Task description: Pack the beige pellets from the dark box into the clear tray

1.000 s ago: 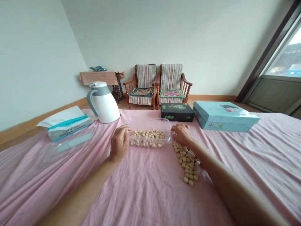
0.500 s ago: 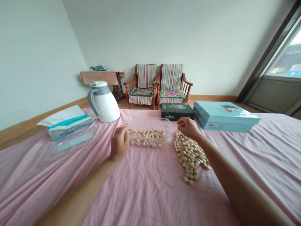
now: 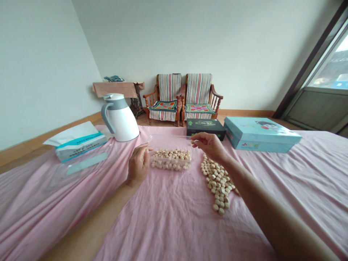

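A clear plastic container (image 3: 159,139) sits on the pink cloth (image 3: 174,224), part filled with several small beige round pieces (image 3: 170,159). My left hand (image 3: 138,166) rests against the container's left end, fingers curled on its rim. My right hand (image 3: 208,145) hovers over the container's right edge with fingertips pinched together; what they hold is too small to make out. A loose pile of the same beige pieces (image 3: 219,181) lies on the cloth just right of the container, under my right forearm.
A white jug with a grey handle (image 3: 120,117) stands at the back left. A tissue pack (image 3: 77,141) and a clear lid (image 3: 84,163) lie further left. A black box (image 3: 206,128) and a light blue box (image 3: 259,134) sit behind. Two wooden chairs (image 3: 181,99) stand by the wall.
My right hand rose from the top of the loose pile, drew back to the right, then moved left over the container's right edge. My left hand stayed at the container's left end.
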A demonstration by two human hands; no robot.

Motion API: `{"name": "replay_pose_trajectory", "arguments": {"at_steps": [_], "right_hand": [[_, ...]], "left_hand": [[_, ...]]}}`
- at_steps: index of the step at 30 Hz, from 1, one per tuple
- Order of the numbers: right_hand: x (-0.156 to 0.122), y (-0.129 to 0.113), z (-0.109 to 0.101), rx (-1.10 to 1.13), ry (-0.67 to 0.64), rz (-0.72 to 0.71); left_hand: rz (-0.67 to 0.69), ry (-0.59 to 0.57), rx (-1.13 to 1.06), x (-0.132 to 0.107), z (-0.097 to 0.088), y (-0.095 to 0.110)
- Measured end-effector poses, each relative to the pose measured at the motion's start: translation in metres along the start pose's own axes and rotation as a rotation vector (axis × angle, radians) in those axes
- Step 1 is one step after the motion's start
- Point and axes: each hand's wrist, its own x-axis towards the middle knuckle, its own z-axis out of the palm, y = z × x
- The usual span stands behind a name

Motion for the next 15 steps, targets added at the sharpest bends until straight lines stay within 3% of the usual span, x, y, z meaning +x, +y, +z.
{"name": "replay_pose_trajectory", "arguments": {"at_steps": [5,8,10,15], "right_hand": [[0.005,0.019,-0.021,-0.098,0.19,0.032],[0.01,0.039,-0.031,-0.31,0.22,0.11],[0.015,0.052,-0.032,-0.517,0.128,0.119],[0.037,0.068,-0.01,-0.905,-0.282,0.011]], "left_hand": [[0.007,-0.001,0.003,0.0,0.0,-0.001],[0.009,-0.002,0.002,0.0,0.0,-0.001],[0.009,0.001,0.001,0.0,0.0,-0.001],[0.005,-0.003,-0.008,0.0,-0.001,0.001]]}}
